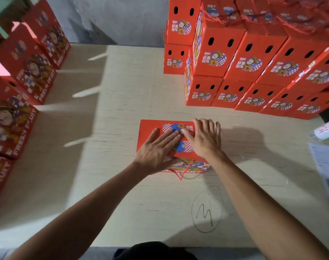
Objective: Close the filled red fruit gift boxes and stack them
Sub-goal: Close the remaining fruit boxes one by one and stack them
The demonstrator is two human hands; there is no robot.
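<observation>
on a pale wooden table (122,113), with stacked red boxes (253,68) at the far right, one red gift box (150,126) sits mid-table. the left hand (156,149) and right hand (205,137) press flat on its lid, each grip released, fingers straight. it seems best to press evenly until the flaps seat before lifting it.

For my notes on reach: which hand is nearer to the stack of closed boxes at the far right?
Right. The right hand lies flat on the box's right part, on the stack's side. The left hand presses the top farther left.
</observation>
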